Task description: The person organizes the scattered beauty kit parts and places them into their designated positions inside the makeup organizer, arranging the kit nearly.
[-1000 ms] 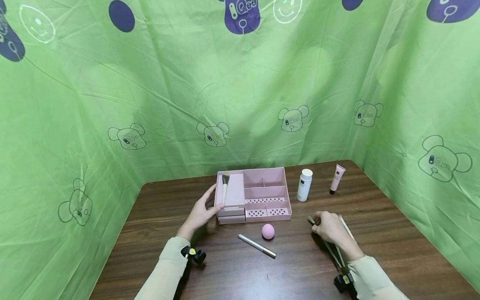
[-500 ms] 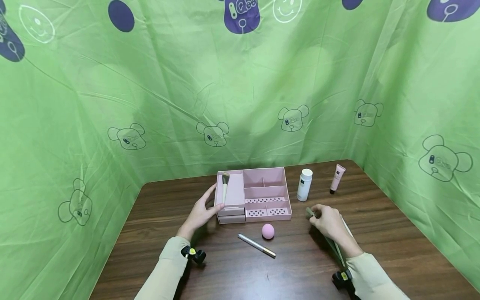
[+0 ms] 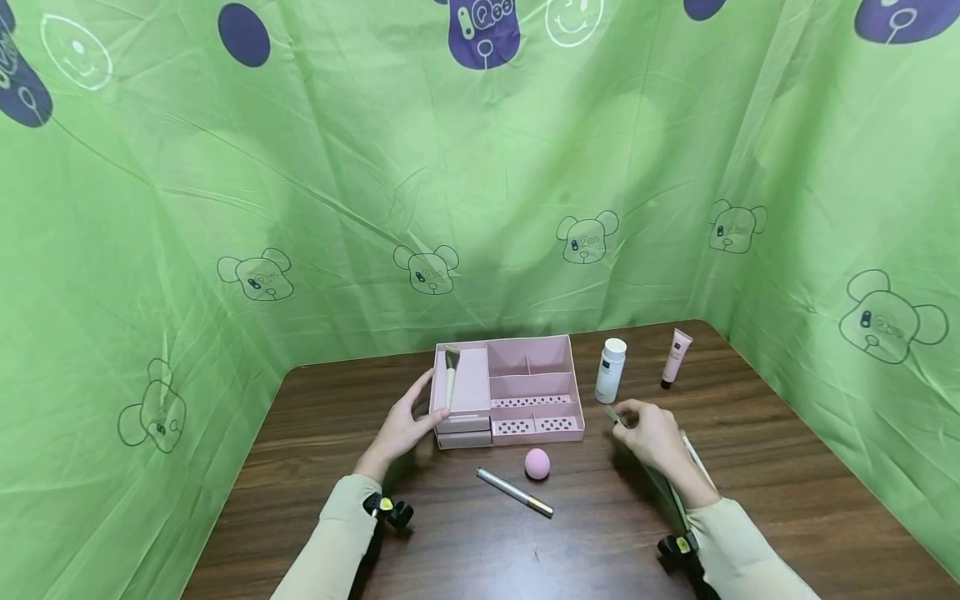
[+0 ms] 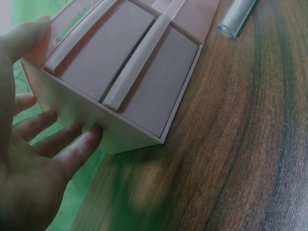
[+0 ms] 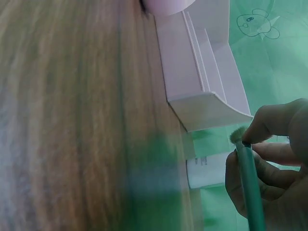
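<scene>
Across the left of the head view, wood-grained table (image 3: 315, 433); then left hand (image 3: 397, 429), thumb on the front corner and fingers extended against the side of a pink organizer (image 3: 472, 379), probably light but stiff, best steadied at that corner; flat walls, spotted liners, two drawers (image 4: 161, 82). On its upper left panel, a pale-handled brush (image 3: 450, 385). At lower centre, a silver pen (image 3: 510, 490), seemingly hard and prone to roll, and just above, a round pink ball (image 3: 537, 464), likely soft. Right of centre, a smooth white bottle (image 3: 610, 371), upright. Below it, right hand (image 3: 651, 433) pinching a slim green brush (image 5: 251, 187) just under its short bristles; likely light, rigid-handled, soft-tipped, best taken by the handle. Farther right, a pink tube (image 3: 677, 358), black cap down, perhaps squeezable; below, by the wrist, a slender pale stick (image 3: 697, 458).
</scene>
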